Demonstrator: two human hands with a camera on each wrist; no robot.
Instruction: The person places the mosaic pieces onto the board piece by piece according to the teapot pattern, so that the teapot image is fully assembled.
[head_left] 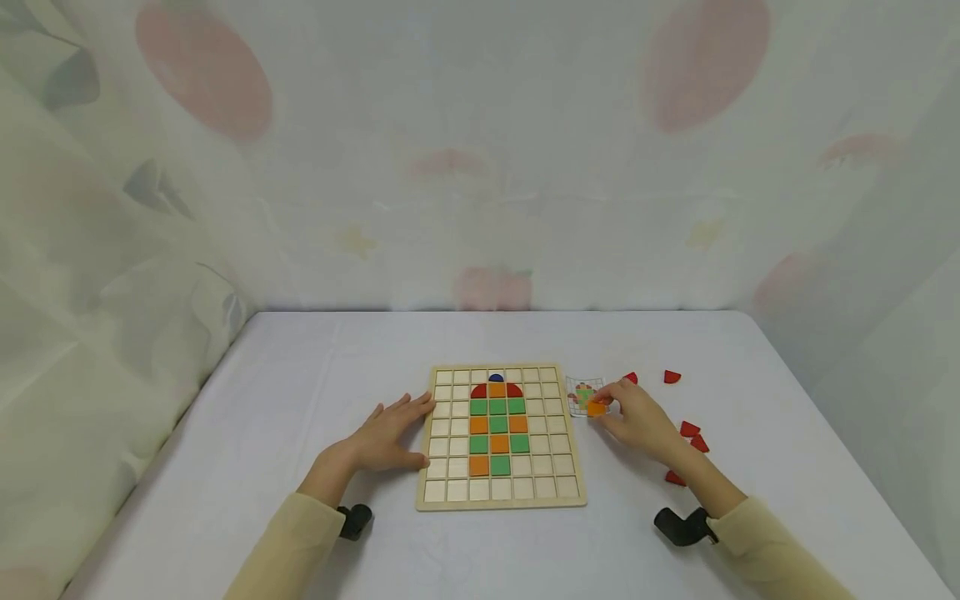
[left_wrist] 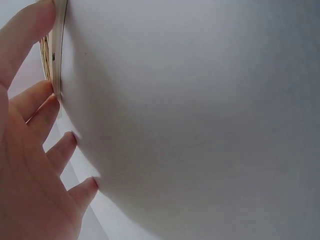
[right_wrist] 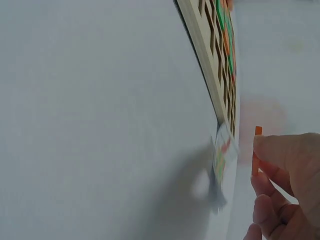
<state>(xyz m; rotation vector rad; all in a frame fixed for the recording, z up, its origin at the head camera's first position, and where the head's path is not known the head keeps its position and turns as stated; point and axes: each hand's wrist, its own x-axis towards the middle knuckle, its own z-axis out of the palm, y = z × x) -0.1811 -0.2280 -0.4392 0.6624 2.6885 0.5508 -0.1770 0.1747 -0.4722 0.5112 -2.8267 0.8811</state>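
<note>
A wooden grid board [head_left: 459, 492] lies on the white table, with green, orange, red and blue pieces set in its middle columns. My left hand [head_left: 386, 435] rests at the board's left edge, fingers spread; in the left wrist view the thumb and fingertips of that hand [left_wrist: 35, 165] touch the rim or the table. Between thumb and fingers, my right hand [head_left: 637, 419] pinches an orange square tile [head_left: 596, 409], seen edge-on as a thin orange tile [right_wrist: 256, 150] in the right wrist view. The tile is above a printed pattern card [head_left: 574, 387], partly covering it.
Several red quarter-circle pieces lie to the right, among them one at the back [head_left: 672, 377] and one by the right forearm [head_left: 675, 478]. Black wrist cameras sit at both wrists. Patterned cloth stands behind the table and at its sides.
</note>
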